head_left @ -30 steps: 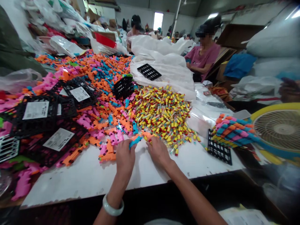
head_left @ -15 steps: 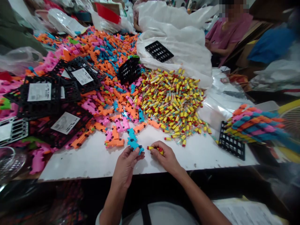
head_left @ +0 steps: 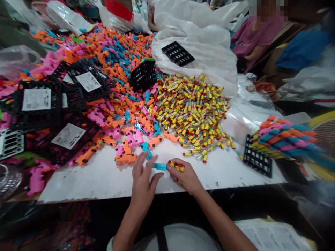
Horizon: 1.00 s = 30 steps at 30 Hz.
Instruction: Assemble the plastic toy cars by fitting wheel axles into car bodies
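Observation:
My right hand (head_left: 185,177) is closed around a few small clear tubes with yellow-and-red ends (head_left: 178,165). At its thumb and fingertips it also grips a blue toy car (head_left: 160,167), which points left. Beside that car, my left hand (head_left: 143,181) has its fingers spread, and nothing shows in its grasp. Its fingertips are near another blue toy car (head_left: 145,147) on the white tabletop (head_left: 99,177). Orange toy cars (head_left: 125,157) lie just left of these fingers. The fingers of my right hand partly hide the tubes.
A heap of yellow-and-red tubes (head_left: 192,111) lies ahead, with a large pile of colourful toy cars (head_left: 112,52) to its left. Labelled black plastic racks (head_left: 36,116) rest at left. At right stands a filled black rack (head_left: 258,158). A person in pink (head_left: 258,38) sits beyond.
The blue car has passed from my left hand to my right, beside the tubes. My left hand has opened and its fingers have moved up and forward.

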Each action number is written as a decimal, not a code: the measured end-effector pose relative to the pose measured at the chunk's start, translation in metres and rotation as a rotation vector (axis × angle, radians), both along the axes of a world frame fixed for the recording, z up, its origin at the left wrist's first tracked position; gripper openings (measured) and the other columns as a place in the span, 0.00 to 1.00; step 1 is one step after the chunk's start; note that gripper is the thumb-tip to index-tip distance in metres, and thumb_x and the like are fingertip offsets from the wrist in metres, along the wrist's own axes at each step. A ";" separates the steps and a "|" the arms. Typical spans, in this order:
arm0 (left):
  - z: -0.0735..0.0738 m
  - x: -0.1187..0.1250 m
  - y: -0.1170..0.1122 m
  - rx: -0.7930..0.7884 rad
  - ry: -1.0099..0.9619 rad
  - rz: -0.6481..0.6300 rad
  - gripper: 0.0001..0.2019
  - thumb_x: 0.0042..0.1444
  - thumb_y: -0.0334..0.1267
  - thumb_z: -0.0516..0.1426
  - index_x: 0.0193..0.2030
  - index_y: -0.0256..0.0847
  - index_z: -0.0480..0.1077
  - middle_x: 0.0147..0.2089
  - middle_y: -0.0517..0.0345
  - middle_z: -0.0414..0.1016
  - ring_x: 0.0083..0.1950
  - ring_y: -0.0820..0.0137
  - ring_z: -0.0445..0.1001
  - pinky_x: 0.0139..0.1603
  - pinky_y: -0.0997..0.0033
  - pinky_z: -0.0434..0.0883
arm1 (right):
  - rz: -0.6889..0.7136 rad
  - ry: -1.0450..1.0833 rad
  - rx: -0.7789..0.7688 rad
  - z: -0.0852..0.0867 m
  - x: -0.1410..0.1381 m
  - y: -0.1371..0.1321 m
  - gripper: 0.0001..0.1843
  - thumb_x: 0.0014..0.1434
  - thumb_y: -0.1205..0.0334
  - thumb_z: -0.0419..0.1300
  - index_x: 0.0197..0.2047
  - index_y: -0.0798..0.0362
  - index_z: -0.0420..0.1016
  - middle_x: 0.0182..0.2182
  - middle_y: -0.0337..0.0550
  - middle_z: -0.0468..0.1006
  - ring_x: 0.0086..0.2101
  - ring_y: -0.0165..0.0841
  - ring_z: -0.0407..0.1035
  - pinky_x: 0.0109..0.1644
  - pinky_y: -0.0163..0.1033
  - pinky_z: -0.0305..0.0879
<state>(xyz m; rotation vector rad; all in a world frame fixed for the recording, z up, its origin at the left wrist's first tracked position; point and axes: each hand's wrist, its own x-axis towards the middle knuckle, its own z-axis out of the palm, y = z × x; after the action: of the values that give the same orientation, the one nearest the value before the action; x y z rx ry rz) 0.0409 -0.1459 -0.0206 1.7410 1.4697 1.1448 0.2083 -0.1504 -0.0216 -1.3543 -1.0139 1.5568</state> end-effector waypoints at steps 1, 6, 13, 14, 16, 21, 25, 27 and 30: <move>0.000 -0.003 0.001 0.046 0.084 -0.086 0.15 0.56 0.44 0.59 0.50 0.46 0.71 0.55 0.51 0.72 0.61 0.59 0.65 0.63 0.51 0.61 | 0.048 0.008 0.005 0.000 0.002 -0.001 0.19 0.54 0.44 0.62 0.35 0.52 0.70 0.15 0.28 0.60 0.16 0.24 0.52 0.19 0.31 0.51; 0.005 -0.011 0.001 -0.042 0.122 -0.219 0.09 0.60 0.43 0.56 0.43 0.44 0.73 0.38 0.56 0.76 0.40 0.67 0.74 0.43 0.69 0.71 | 0.138 -0.343 0.361 0.001 0.013 -0.006 0.15 0.62 0.52 0.56 0.49 0.48 0.72 0.34 0.39 0.74 0.33 0.30 0.68 0.39 0.35 0.66; 0.006 -0.011 -0.003 -0.033 0.125 -0.206 0.09 0.61 0.42 0.55 0.42 0.43 0.74 0.38 0.55 0.76 0.41 0.68 0.74 0.44 0.69 0.71 | 0.255 -0.560 0.571 0.000 0.018 -0.009 0.16 0.68 0.54 0.50 0.51 0.49 0.74 0.38 0.44 0.75 0.39 0.32 0.70 0.46 0.37 0.65; 0.006 -0.011 -0.003 -0.024 0.130 -0.210 0.09 0.61 0.42 0.55 0.42 0.43 0.74 0.38 0.55 0.75 0.41 0.68 0.74 0.43 0.69 0.71 | 0.260 -0.570 0.570 0.000 0.017 -0.009 0.16 0.68 0.54 0.49 0.51 0.49 0.74 0.37 0.44 0.75 0.39 0.32 0.70 0.45 0.37 0.65; 0.006 -0.012 -0.004 -0.006 0.139 -0.222 0.08 0.61 0.41 0.55 0.42 0.43 0.73 0.37 0.56 0.75 0.41 0.68 0.74 0.43 0.70 0.71 | 0.257 -0.572 0.563 -0.001 0.016 -0.010 0.16 0.68 0.54 0.49 0.51 0.49 0.74 0.37 0.44 0.75 0.38 0.32 0.69 0.44 0.36 0.65; 0.004 -0.012 -0.005 0.016 0.149 -0.240 0.08 0.62 0.40 0.55 0.43 0.43 0.73 0.38 0.56 0.74 0.41 0.69 0.73 0.44 0.70 0.70 | 0.294 -0.581 0.562 0.002 0.016 -0.009 0.15 0.68 0.55 0.50 0.50 0.50 0.73 0.36 0.43 0.75 0.38 0.31 0.69 0.44 0.35 0.65; 0.001 -0.013 -0.005 -0.035 0.127 -0.227 0.07 0.61 0.40 0.56 0.42 0.43 0.73 0.37 0.56 0.74 0.41 0.68 0.72 0.43 0.70 0.69 | 0.369 -0.716 0.619 0.000 0.016 -0.007 0.14 0.68 0.57 0.49 0.50 0.50 0.73 0.36 0.43 0.75 0.38 0.31 0.70 0.41 0.34 0.64; 0.000 -0.014 -0.004 -0.087 0.103 -0.230 0.07 0.60 0.40 0.56 0.39 0.43 0.73 0.36 0.57 0.74 0.39 0.69 0.72 0.41 0.70 0.69 | 0.423 -0.837 0.680 -0.002 0.017 -0.006 0.14 0.68 0.58 0.50 0.49 0.51 0.73 0.34 0.44 0.75 0.36 0.31 0.69 0.38 0.33 0.63; -0.003 -0.016 -0.003 -0.181 0.054 -0.245 0.05 0.57 0.40 0.57 0.35 0.43 0.73 0.32 0.60 0.73 0.35 0.69 0.71 0.38 0.71 0.68 | 0.527 -0.912 0.750 -0.004 0.019 -0.005 0.12 0.67 0.59 0.51 0.47 0.53 0.73 0.31 0.42 0.74 0.33 0.31 0.68 0.35 0.32 0.61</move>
<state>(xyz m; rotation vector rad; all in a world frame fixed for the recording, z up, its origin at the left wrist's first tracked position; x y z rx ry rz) 0.0249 -0.1488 -0.0238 1.7777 1.3042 0.8190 0.2275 -0.1553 -0.0258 -1.2633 -2.3670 0.6302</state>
